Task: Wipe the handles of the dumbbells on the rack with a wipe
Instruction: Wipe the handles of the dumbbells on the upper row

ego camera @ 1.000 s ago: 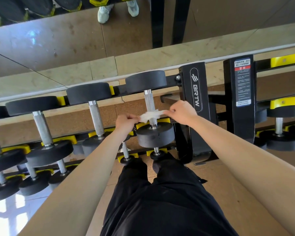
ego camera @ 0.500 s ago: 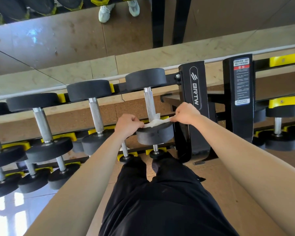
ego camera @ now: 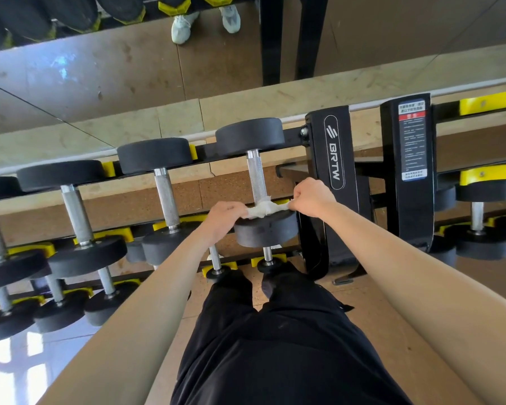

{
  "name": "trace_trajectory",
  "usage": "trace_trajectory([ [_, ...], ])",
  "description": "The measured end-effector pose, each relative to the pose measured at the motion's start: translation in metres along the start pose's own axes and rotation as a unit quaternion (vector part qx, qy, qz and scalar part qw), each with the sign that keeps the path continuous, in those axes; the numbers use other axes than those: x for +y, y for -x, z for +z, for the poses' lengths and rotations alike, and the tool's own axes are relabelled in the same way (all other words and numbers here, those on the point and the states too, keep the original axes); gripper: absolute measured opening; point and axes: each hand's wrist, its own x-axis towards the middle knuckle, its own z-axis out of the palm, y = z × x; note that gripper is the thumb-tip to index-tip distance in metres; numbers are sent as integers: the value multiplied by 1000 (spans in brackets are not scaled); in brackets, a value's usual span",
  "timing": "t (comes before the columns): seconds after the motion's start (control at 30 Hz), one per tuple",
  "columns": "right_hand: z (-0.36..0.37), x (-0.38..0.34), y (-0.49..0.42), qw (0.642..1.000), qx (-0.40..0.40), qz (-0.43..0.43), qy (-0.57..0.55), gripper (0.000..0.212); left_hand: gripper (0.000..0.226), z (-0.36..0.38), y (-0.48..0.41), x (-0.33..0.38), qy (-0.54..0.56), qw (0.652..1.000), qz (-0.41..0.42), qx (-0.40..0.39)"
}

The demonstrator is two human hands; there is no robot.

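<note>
**A:** What's changed?

**B:** The crumpled white wipe [ego camera: 260,211] has slid down the knurled silver metal handle [ego camera: 256,176] of the rightmost black round-headed dumbbell [ego camera: 265,231]. It's now looped round the handle's near end, against the near head. I'd say the near part is wiped.

**A:** And the hands?

**B:** The left hand [ego camera: 224,219] pinches the wipe's left end and the right hand [ego camera: 311,197] its right end. Fingers are curled, the wipe is taut, and both arms reach forward.

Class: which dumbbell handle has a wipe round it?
The rightmost knurled steel handle, beside the black upright; left hand and right hand hold the white wipe round it.
</note>
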Motion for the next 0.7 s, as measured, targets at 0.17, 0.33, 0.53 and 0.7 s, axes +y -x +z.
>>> trace_trajectory([
  [0.17,6,-10,2,999,-19,-26,-37,25,15,8,-3,3,18,999,-6,41],
  [0.33,9,-10,2,998,-9,-37,-44,25,23,13,2,10,15,995,81,60],
  [0.53,5,-10,-1,997,-18,-43,-58,25,10,6,-8,13,-158,984,74,27],
  [0.7,2,-7,-7,993,-4,-47,-111,18,15,-35,-20,4,-372,926,-31,60],
])
